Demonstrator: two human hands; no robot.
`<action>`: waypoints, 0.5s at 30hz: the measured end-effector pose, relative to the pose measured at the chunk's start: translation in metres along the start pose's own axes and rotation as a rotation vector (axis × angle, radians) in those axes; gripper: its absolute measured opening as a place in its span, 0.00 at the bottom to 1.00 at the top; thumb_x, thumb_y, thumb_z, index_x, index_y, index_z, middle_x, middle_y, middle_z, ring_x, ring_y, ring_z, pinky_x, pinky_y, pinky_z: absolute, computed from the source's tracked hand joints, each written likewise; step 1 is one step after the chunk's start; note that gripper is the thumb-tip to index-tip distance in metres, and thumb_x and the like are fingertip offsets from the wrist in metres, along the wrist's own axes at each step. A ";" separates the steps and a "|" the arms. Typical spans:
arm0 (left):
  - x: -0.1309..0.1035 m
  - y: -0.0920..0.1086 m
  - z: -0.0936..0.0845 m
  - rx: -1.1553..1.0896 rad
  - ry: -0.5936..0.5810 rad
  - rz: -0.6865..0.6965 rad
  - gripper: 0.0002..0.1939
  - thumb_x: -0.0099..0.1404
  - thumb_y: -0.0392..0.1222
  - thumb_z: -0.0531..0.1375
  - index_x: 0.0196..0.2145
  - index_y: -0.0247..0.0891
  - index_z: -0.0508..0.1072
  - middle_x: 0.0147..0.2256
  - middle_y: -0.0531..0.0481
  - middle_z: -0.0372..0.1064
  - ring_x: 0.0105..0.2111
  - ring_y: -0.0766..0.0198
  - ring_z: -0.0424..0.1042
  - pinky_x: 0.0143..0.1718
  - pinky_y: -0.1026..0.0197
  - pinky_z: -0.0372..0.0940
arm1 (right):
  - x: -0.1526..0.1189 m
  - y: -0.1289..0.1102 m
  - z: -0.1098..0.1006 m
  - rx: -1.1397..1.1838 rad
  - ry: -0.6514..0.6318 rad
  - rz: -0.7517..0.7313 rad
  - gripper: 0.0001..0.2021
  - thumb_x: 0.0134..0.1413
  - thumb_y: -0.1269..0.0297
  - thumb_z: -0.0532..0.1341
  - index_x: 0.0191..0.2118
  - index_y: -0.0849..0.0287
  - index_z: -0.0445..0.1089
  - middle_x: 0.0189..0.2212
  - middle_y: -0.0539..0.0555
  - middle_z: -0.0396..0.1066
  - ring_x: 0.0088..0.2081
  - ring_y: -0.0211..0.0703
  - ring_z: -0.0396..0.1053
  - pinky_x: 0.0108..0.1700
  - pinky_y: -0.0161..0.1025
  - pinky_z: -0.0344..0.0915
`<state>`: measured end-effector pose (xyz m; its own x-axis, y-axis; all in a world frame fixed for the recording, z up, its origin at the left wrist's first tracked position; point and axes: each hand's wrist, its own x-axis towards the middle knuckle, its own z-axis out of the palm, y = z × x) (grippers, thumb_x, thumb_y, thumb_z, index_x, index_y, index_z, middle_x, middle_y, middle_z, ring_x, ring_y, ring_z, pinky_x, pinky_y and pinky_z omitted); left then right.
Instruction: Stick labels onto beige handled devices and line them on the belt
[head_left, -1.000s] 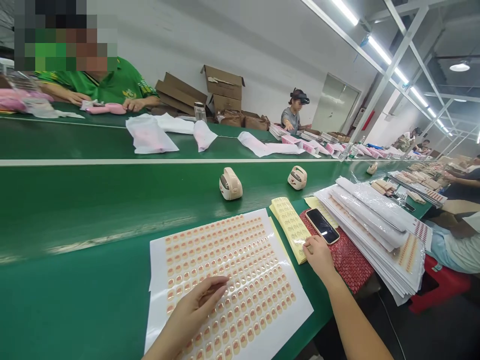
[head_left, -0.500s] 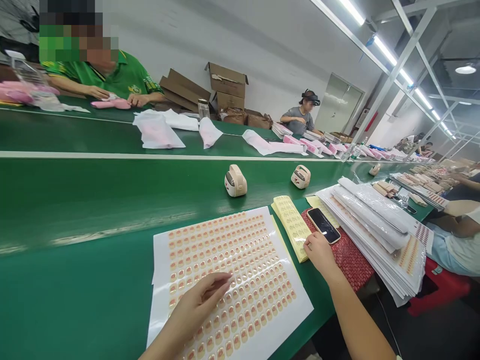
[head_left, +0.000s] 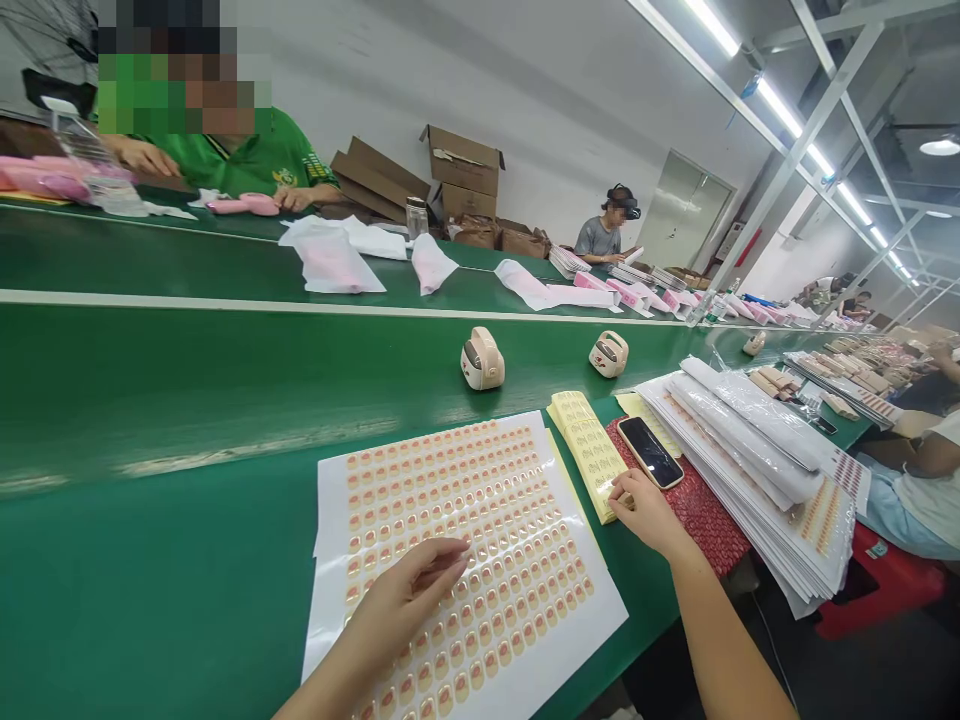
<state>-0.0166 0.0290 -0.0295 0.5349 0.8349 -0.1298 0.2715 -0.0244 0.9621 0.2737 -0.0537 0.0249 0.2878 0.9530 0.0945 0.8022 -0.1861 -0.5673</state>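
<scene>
A large white sheet [head_left: 525, 660] with rows of small orange and beige stickers lies on the green surface. Over its middle is my left hand [head_left: 416, 590], thumb and fingers drawn together; whether anything is between them is too small to tell. My right hand [head_left: 641, 505] touches the lower right edge of a yellow label stack [head_left: 586, 445], its fingers bent and its fingertips partly hidden. Just beyond that hand a phone [head_left: 649, 452] rests on a red textured cloth [head_left: 705, 510].
Two small beige cases with handles stand on the green belt [head_left: 225, 390], the nearer one [head_left: 482, 358] behind the sheet. Stacked sheets [head_left: 750, 450] lie at right. Across the belt sits a person in green [head_left: 247, 165]; white-and-pink packets [head_left: 337, 258] line the far table.
The view has shifted slightly, moving the scene a little to the right. Both my hands keep nearly the same places. The far person in grey now holds up something pale.
</scene>
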 end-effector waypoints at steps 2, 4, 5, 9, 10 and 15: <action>0.000 0.001 0.001 0.006 -0.004 0.005 0.17 0.53 0.55 0.56 0.35 0.42 0.71 0.39 0.48 0.71 0.41 0.56 0.70 0.45 0.54 0.64 | -0.002 -0.004 -0.006 0.147 -0.021 0.034 0.04 0.47 0.67 0.55 0.25 0.58 0.64 0.35 0.54 0.64 0.39 0.42 0.66 0.39 0.40 0.64; 0.000 0.002 0.002 0.011 0.003 0.012 0.16 0.53 0.54 0.56 0.35 0.42 0.70 0.39 0.48 0.71 0.41 0.56 0.70 0.45 0.54 0.64 | -0.002 -0.009 -0.009 0.270 -0.010 0.044 0.05 0.46 0.63 0.56 0.25 0.58 0.65 0.36 0.54 0.65 0.40 0.43 0.66 0.38 0.40 0.64; 0.000 0.002 0.002 0.010 0.005 0.014 0.15 0.54 0.53 0.55 0.35 0.42 0.70 0.38 0.48 0.71 0.41 0.56 0.69 0.45 0.54 0.64 | -0.001 -0.012 -0.009 0.324 -0.001 0.036 0.06 0.46 0.62 0.57 0.25 0.58 0.65 0.36 0.54 0.65 0.40 0.44 0.66 0.38 0.40 0.64; 0.002 0.004 0.003 -0.014 -0.003 0.028 0.13 0.55 0.50 0.55 0.35 0.41 0.69 0.38 0.48 0.71 0.41 0.56 0.69 0.44 0.55 0.64 | 0.011 -0.030 0.006 0.588 -0.071 -0.049 0.09 0.45 0.58 0.60 0.27 0.58 0.67 0.37 0.56 0.67 0.41 0.45 0.65 0.40 0.40 0.62; 0.002 0.004 0.004 -0.020 -0.007 0.031 0.13 0.55 0.50 0.55 0.35 0.40 0.69 0.37 0.48 0.70 0.41 0.57 0.69 0.44 0.56 0.64 | 0.015 -0.036 0.014 0.665 -0.131 -0.069 0.09 0.44 0.57 0.61 0.27 0.58 0.67 0.37 0.56 0.67 0.41 0.45 0.65 0.40 0.40 0.62; 0.005 0.001 0.004 -0.043 -0.004 0.039 0.13 0.56 0.47 0.55 0.36 0.38 0.69 0.37 0.46 0.69 0.40 0.58 0.69 0.42 0.58 0.64 | 0.032 -0.059 0.065 1.007 -0.395 -0.065 0.13 0.38 0.55 0.66 0.26 0.59 0.68 0.36 0.55 0.68 0.40 0.43 0.65 0.39 0.38 0.61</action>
<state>-0.0102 0.0308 -0.0298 0.5475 0.8316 -0.0932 0.2162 -0.0330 0.9758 0.2020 0.0034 0.0080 -0.0731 0.9971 -0.0196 -0.0399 -0.0226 -0.9989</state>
